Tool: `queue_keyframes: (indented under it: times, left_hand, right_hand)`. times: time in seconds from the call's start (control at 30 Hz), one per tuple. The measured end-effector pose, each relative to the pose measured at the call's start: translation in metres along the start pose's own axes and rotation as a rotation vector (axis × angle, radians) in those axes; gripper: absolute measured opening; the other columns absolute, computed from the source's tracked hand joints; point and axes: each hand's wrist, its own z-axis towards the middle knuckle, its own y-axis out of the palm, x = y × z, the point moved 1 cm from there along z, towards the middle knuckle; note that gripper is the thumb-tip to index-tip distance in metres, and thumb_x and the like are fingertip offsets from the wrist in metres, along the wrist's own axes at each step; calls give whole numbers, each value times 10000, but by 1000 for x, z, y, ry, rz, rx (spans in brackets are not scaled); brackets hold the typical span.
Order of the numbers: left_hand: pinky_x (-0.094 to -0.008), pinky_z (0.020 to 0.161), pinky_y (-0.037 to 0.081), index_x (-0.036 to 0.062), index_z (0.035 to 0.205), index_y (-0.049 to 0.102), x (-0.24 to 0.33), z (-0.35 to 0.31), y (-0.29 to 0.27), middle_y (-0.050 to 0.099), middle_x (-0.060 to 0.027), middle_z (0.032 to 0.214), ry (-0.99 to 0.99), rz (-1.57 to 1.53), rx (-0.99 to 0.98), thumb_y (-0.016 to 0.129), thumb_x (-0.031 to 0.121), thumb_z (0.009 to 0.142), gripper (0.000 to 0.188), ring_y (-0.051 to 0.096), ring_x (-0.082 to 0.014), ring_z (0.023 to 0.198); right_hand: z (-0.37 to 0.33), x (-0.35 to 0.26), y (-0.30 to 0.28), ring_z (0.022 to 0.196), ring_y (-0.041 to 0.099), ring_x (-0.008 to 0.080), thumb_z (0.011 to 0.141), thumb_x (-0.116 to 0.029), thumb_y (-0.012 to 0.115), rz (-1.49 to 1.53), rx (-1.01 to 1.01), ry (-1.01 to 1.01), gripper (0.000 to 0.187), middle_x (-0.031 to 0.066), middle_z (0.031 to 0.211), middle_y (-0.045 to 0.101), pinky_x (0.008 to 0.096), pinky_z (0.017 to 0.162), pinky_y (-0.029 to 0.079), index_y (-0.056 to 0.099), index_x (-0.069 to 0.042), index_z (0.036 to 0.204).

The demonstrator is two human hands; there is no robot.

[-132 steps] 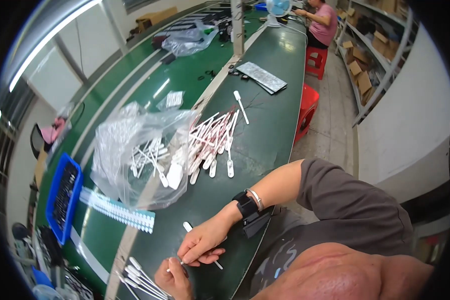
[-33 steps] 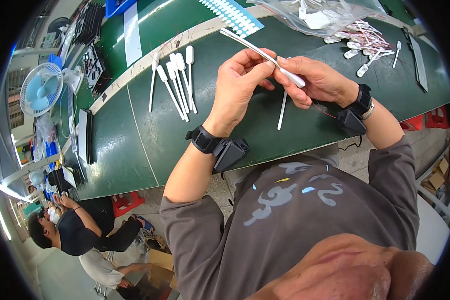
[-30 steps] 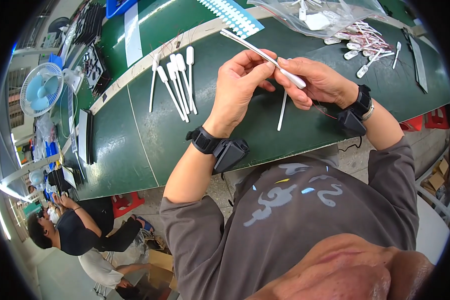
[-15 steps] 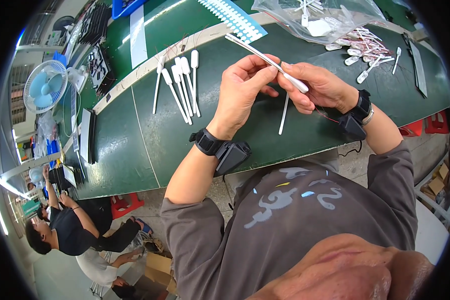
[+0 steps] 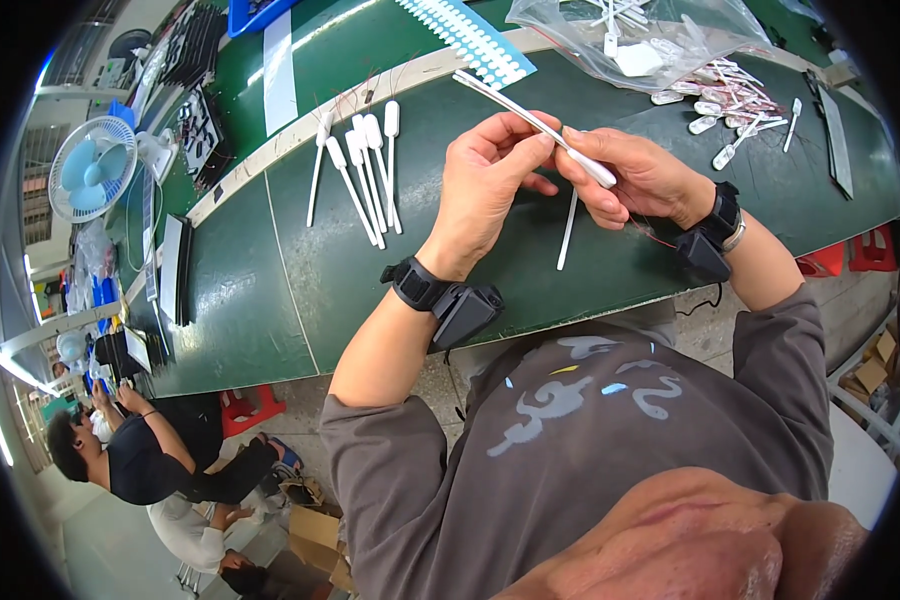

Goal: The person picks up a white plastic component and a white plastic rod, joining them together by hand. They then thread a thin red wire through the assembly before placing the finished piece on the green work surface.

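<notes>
Fingers [image 5: 532, 151] of left hand [image 5: 485, 180], right hand [image 5: 635, 168] pinching one white stick [image 5: 592, 168]; one loose stick [image 5: 567, 235] below; six grouped sticks [image 5: 373, 132] leftward.

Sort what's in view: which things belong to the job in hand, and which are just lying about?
Job: white stick, in left hand and right hand; row of white sticks; probably stick heap and dotted sheet.

Seemingly just around: fan; red stool; cardboard box.
</notes>
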Motion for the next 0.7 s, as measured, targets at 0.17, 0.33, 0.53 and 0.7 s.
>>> queue_keyframes:
  times: [0.17, 0.33, 0.53, 0.7]
  left_hand:
    - [-272, 665, 560, 7, 1103, 633, -2, 0, 1, 663, -55, 959, 6, 8, 23, 605, 99, 934, 194, 651, -128, 831]
    - [-275, 665, 559, 10, 1090, 626, -3, -1, 1, 655, -52, 953, -1, 6, 28, 596, 87, 928, 182, 652, -130, 824]
    - [-264, 679, 555, 0, 1111, 635, -1, 2, -2, 674, -57, 970, 3, 13, -3, 616, 115, 938, 208, 663, -125, 850]
    - [-259, 688, 555, -9, 1133, 638, -2, 2, -2, 682, -63, 998, 7, -1, -25, 626, 133, 946, 235, 667, -125, 873]
  right_hand:
    - [2, 1, -4, 356, 386, 75, 1065, -419, 369, -45, -31, 9, 439, 1, 501, 482, 226, 365, 324, 509, -76, 829]
    - [3, 1, -6, 337, 301, 36, 1064, -423, 369, -72, -94, 55, 442, -32, 486, 428, 196, 338, 261, 506, -75, 828]
    - [3, 1, -10, 348, 264, 25, 1067, -416, 360, -14, -105, 52, 435, -53, 494, 383, 190, 335, 236, 511, -79, 838]
    - [2, -1, -8, 349, 263, 27, 1074, -402, 339, 35, -99, 45, 431, -57, 494, 369, 190, 335, 234, 509, -79, 844]
